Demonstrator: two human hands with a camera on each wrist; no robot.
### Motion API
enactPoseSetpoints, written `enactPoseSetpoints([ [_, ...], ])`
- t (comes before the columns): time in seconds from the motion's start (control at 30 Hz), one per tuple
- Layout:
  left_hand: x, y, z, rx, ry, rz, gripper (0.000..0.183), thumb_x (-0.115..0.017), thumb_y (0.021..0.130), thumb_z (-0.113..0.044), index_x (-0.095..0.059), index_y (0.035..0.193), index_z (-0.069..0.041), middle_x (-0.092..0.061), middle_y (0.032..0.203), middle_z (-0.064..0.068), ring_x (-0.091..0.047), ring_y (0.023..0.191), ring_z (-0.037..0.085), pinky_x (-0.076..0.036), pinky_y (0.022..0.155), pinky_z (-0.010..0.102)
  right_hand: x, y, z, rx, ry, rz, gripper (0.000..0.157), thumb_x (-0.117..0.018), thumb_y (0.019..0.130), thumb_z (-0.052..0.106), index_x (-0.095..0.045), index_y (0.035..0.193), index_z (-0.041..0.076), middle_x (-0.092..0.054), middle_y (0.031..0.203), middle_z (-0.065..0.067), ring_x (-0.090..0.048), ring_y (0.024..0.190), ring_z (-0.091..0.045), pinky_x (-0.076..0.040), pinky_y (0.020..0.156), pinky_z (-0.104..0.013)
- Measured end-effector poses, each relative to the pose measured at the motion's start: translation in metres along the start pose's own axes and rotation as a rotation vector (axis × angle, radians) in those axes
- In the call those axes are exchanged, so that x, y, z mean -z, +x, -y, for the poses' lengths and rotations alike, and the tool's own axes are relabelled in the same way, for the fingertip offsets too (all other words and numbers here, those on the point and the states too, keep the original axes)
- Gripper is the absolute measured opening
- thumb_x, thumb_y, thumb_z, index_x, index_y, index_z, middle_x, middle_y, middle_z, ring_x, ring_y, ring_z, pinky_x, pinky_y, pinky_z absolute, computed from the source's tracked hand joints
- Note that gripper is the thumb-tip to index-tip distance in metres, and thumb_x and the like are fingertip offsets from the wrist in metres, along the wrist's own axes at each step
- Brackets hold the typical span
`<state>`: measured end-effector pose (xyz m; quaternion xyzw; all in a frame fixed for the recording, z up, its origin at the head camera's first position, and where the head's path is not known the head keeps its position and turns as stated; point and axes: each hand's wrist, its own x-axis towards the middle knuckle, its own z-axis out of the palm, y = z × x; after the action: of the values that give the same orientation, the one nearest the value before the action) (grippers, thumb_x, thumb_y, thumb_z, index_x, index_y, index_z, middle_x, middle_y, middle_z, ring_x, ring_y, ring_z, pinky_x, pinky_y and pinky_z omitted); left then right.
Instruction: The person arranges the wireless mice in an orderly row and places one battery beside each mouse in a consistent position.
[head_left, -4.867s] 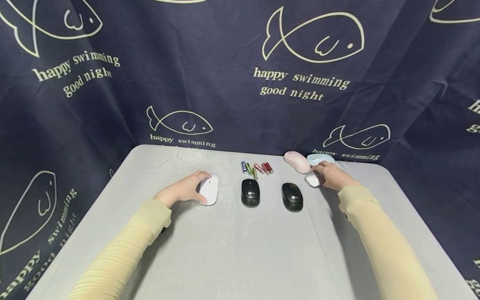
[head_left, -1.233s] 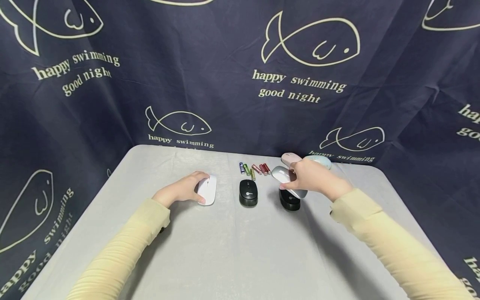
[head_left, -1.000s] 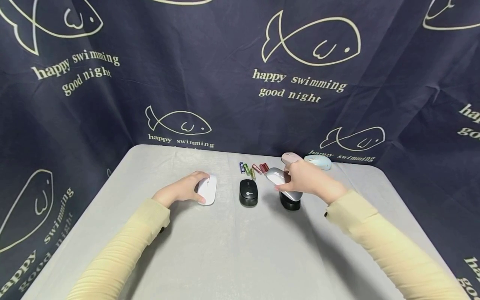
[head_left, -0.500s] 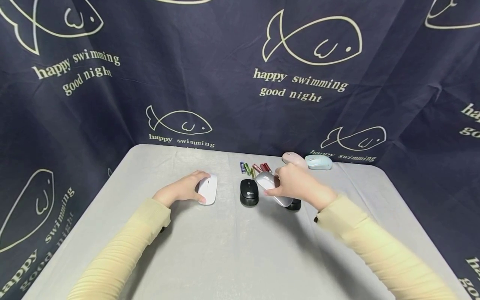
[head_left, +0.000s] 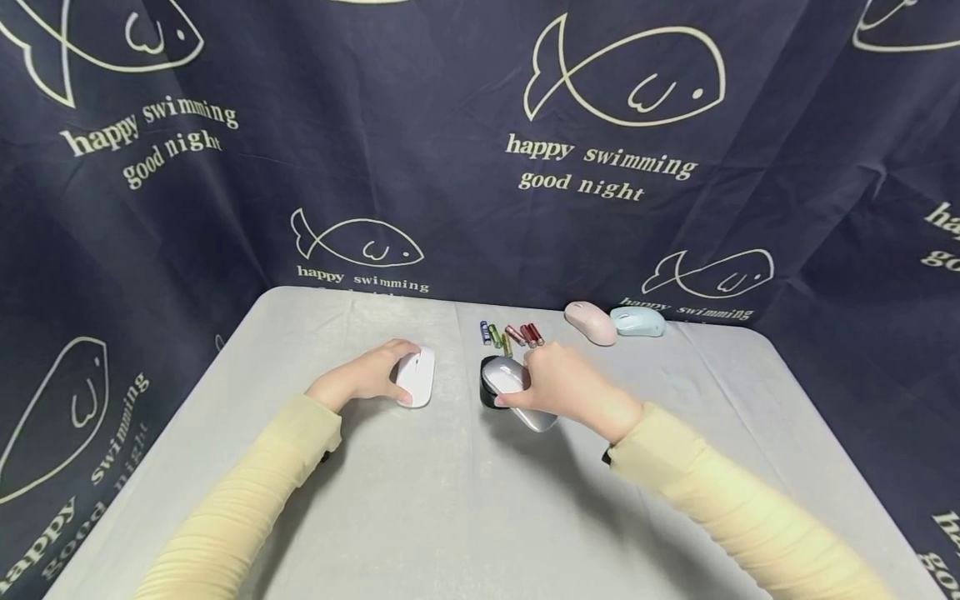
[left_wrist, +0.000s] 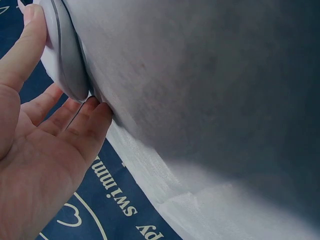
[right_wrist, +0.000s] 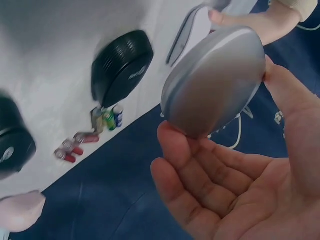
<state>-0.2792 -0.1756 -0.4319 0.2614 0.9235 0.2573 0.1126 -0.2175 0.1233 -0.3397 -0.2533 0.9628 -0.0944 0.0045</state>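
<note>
My left hand (head_left: 367, 377) grips a white computer mouse (head_left: 417, 377) on the left half of the table, thumb on the near end and fingers at the far end. Up off the cloth, my right hand (head_left: 566, 385) holds a silver computer mouse (head_left: 538, 418) between thumb and fingers. In the head view the silver mouse partly covers a black computer mouse (head_left: 487, 393) lying below it. The right wrist view has that black mouse (right_wrist: 121, 70) whole, plus a second black mouse (right_wrist: 12, 137), which my right hand and forearm hide in the head view.
Several small batteries, blue (head_left: 485, 332), green (head_left: 495, 336) and red (head_left: 514, 335) among them, lie behind the black mouse. A pink mouse (head_left: 591, 322) and a light blue mouse (head_left: 639, 322) sit at the back right edge. A dark fish-print curtain (head_left: 465, 167) hangs behind the table.
The right hand has picked up the silver mouse from beside the pink mouse and carried it left, past one black mouse to the other. The left hand stays on the white mouse.
</note>
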Motion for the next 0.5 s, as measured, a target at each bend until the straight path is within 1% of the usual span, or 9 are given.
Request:
enactPoseSetpoints([
  [0.13,0.000,0.000,0.001,0.002,0.004,-0.003,0.087,-0.084,0.067,-0.025,-0.040,0.136,0.005,-0.039,0.142,0.024,-0.036,0.133,0.039,-0.028,0.113,0.049,-0.003,0.001,0.011,-0.022,-0.008,0.006,0.046,-0.076,0.065,0.056,-0.055,0.056,0.016,-0.051,0.049,0.006,-0.048,0.045,-0.014,-0.039,0.041,-0.026],
  [0.3,0.001,0.000,0.001,-0.003,0.006,-0.005,0.088,-0.084,0.066,-0.025,-0.040,0.136,0.005,-0.039,0.142,0.024,-0.036,0.133,0.038,-0.028,0.113,0.049,-0.008,0.002,0.023,0.000,-0.022,-0.013,0.050,-0.075,0.065,0.058,-0.052,0.052,0.016,-0.048,0.045,0.004,-0.047,0.043,-0.016,-0.037,0.038,-0.027],
  [0.5,0.000,-0.001,0.000,-0.003,0.005,-0.002,0.088,-0.084,0.067,-0.025,-0.039,0.137,0.005,-0.039,0.142,0.024,-0.034,0.134,0.039,-0.027,0.113,0.049,-0.016,0.003,0.035,0.012,-0.011,-0.016,0.048,-0.076,0.064,0.057,-0.054,0.060,0.015,-0.049,0.049,0.006,-0.048,0.044,-0.014,-0.037,0.038,-0.027],
])
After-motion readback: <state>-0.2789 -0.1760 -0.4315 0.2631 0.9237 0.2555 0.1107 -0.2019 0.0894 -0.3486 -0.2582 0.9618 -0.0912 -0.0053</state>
